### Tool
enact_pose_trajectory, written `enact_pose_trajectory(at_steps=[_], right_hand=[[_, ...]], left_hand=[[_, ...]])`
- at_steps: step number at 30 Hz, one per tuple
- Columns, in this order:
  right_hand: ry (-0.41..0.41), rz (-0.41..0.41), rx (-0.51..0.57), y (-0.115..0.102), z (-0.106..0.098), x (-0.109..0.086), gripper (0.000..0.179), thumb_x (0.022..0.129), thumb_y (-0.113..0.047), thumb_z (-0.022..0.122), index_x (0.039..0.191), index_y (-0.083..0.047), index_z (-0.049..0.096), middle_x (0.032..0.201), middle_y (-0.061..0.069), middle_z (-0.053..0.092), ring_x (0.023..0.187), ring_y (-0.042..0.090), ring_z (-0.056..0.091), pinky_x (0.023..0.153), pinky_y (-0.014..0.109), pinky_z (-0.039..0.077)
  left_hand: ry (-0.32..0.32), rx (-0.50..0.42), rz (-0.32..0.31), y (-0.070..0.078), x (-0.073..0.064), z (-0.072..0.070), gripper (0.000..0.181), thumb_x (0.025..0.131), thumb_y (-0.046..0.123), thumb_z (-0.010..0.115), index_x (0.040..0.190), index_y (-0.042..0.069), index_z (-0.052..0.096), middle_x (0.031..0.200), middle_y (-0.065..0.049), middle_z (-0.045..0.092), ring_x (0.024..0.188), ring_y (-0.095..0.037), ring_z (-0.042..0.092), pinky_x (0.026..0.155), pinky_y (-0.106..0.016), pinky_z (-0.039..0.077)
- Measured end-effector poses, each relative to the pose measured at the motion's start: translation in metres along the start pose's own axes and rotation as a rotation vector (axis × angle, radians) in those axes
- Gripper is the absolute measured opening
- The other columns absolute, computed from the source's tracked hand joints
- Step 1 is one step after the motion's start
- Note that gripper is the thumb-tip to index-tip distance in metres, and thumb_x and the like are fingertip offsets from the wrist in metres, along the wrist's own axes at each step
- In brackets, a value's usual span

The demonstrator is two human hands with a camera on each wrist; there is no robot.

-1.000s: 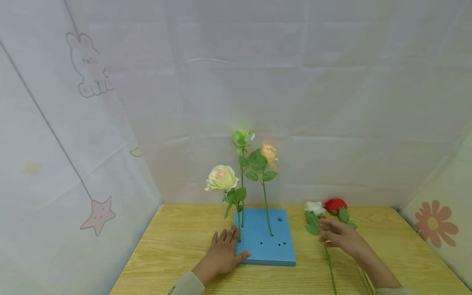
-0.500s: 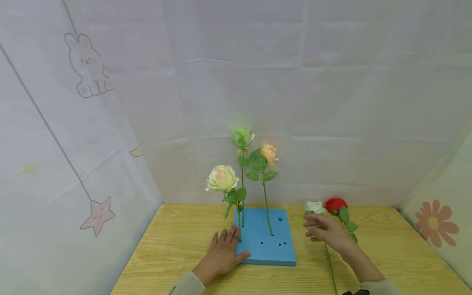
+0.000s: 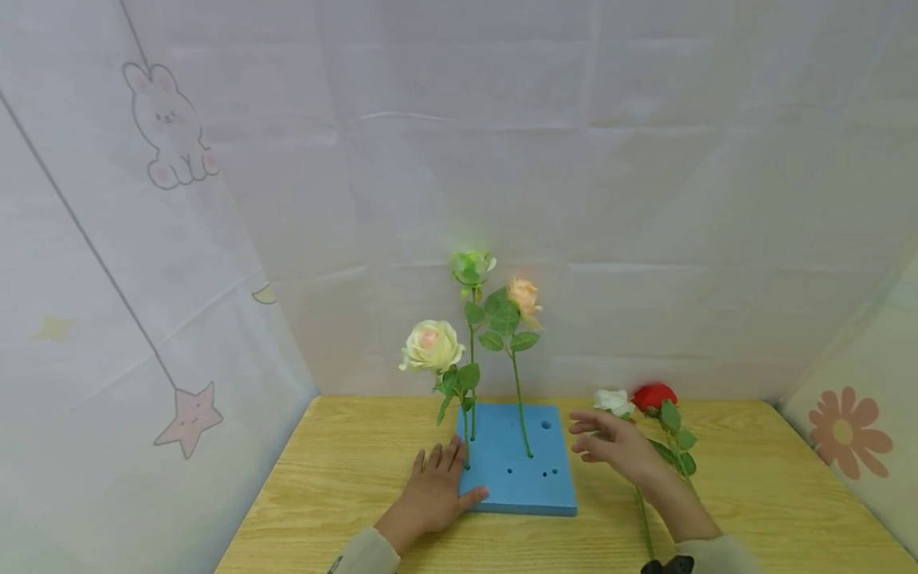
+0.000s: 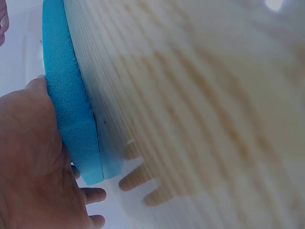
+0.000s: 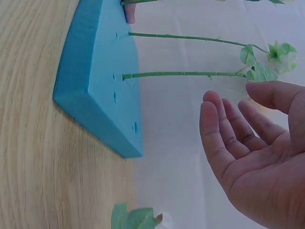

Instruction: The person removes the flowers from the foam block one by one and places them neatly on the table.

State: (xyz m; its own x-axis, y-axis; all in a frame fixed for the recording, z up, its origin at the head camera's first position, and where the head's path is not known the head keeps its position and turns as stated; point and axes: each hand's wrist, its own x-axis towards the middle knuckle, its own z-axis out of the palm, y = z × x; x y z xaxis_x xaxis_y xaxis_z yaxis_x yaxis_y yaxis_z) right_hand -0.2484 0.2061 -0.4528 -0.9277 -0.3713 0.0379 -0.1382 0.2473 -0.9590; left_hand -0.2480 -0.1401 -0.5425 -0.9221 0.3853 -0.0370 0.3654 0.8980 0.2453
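Note:
A blue foam block with several holes lies on the table; three artificial roses stand in it: a cream rose, a green rose and a peach rose. My left hand rests against the block's left front corner, thumb on its top; the left wrist view shows the palm beside the block's blue side. My right hand hovers just right of the block, fingers loosely bent, nothing in them; the right wrist view shows the bare palm. Beneath its forearm a white rose lies partly hidden.
A red rose lies on the wooden table beside the white one, its stem partly covered by my right arm. A pale cloth wall rises directly behind the table, with printed side walls left and right.
My right hand has moved left from the white rose's stem toward the block, without a flower in it. The left hand and the standing roses have stayed in place.

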Motion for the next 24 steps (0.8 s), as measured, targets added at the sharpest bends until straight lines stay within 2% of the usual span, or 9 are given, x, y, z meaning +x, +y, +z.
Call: enact_pose_trajectory(at_steps=[3, 7, 14, 20, 24], right_hand=[[-0.005, -0.011, 0.006, -0.003, 0.006, 0.003, 0.055, 0.102, -0.023, 0.064, 0.148, 0.002, 0.046, 0.136, 0.029, 0.055, 0.110, 0.036, 0.066, 0.091, 0.041, 0.058], [0.001, -0.016, 0.025, -0.004, 0.014, 0.007, 0.056, 0.101, -0.024, 0.066, 0.148, 0.000, 0.048, 0.134, 0.024, 0.057, 0.110, 0.035, 0.066, 0.092, 0.046, 0.057], [0.007, -0.025, 0.045, -0.005, 0.027, 0.016, 0.057, 0.100, -0.028, 0.068, 0.147, -0.002, 0.050, 0.136, 0.027, 0.056, 0.109, 0.029, 0.068, 0.091, 0.039, 0.058], [0.015, -0.032, 0.054, -0.008, 0.039, 0.024, 0.056, 0.099, -0.027, 0.070, 0.145, -0.003, 0.052, 0.135, 0.025, 0.057, 0.111, 0.029, 0.067, 0.093, 0.044, 0.057], [0.020, -0.056, 0.066, -0.008, 0.047, 0.030, 0.051, 0.100, -0.023, 0.068, 0.145, -0.004, 0.052, 0.133, 0.021, 0.060, 0.111, 0.029, 0.067, 0.093, 0.044, 0.057]], left_hand=[[-0.013, 0.008, -0.004, 0.000, 0.000, 0.000, 0.095, 0.097, 0.077, 0.031, 0.163, 0.011, 0.020, 0.169, -0.011, 0.015, 0.151, -0.043, 0.022, 0.118, -0.068, 0.015], [-0.020, 0.010, -0.010, 0.000, -0.001, 0.000, 0.095, 0.096, 0.078, 0.029, 0.164, 0.012, 0.017, 0.170, -0.009, 0.013, 0.152, -0.042, 0.021, 0.118, -0.067, 0.014], [-0.002, 0.012, -0.011, -0.002, 0.001, 0.004, 0.092, 0.098, 0.076, 0.033, 0.163, 0.011, 0.022, 0.170, -0.009, 0.016, 0.151, -0.042, 0.023, 0.118, -0.066, 0.016], [0.021, 0.024, -0.007, 0.000, 0.001, 0.004, 0.093, 0.097, 0.075, 0.035, 0.163, 0.010, 0.022, 0.169, -0.011, 0.017, 0.150, -0.044, 0.024, 0.117, -0.068, 0.017], [0.015, 0.034, -0.015, 0.000, 0.001, 0.003, 0.094, 0.097, 0.076, 0.032, 0.163, 0.010, 0.021, 0.169, -0.011, 0.017, 0.150, -0.043, 0.024, 0.117, -0.067, 0.017]])
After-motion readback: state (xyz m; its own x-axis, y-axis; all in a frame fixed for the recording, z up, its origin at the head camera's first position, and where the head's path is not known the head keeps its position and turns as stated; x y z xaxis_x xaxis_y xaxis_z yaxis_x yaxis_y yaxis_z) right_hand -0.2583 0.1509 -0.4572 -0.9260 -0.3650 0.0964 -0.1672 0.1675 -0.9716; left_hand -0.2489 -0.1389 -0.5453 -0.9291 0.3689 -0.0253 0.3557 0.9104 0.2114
